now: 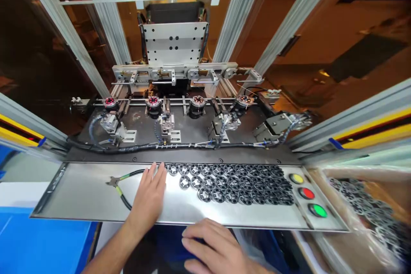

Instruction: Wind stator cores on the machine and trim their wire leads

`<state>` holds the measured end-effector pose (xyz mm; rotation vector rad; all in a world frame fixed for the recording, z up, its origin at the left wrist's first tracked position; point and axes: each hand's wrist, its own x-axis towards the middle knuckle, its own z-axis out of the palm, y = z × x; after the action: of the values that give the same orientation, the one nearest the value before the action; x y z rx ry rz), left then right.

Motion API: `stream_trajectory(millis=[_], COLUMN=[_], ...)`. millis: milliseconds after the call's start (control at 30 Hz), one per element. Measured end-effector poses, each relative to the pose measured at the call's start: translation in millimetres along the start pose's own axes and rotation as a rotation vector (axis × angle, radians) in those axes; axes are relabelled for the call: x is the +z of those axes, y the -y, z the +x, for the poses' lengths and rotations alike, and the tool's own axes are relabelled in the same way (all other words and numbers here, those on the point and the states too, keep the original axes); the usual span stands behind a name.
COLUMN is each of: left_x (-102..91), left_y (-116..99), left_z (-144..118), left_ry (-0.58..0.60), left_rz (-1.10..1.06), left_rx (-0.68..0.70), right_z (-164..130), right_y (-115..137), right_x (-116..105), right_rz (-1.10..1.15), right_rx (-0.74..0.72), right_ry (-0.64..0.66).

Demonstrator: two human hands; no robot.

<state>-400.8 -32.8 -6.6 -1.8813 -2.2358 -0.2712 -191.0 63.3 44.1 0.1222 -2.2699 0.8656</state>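
My left hand [148, 199] lies flat on a steel shelf [83, 192] with its fingers spread, beside small cutters [123, 184] with green and yellow handles. Its fingertips almost touch the left end of several rows of black round stator cores [231, 184] laid out on the shelf. My right hand [213, 246] hovers at the shelf's front edge, fingers loosely apart, holding nothing that I can see.
Yellow [297, 178], red [306, 193] and green [317, 210] buttons sit at the shelf's right end. Behind it a winding machine holds several cores with copper coils [153, 102] on spindles. A box of more cores [362, 205] stands at the right. Blue surface [38, 244] at lower left.
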Motion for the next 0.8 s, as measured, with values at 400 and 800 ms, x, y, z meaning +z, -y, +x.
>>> stream_trajectory(millis=[400, 800], left_x=[-101.1, -96.4], left_y=[-3.6, -70.2], left_z=[-159.8, -207.7], left_ry=[-0.125, -0.305], left_rz=[-0.242, -0.495], left_rx=[-0.738, -1.363], right_z=[78.4, 68.5], right_y=[-21.7, -32.0], right_x=[131.7, 151.4], right_rz=[-0.133, -0.419], right_rx=[0.196, 0.127], right_ry=[0.518, 0.712])
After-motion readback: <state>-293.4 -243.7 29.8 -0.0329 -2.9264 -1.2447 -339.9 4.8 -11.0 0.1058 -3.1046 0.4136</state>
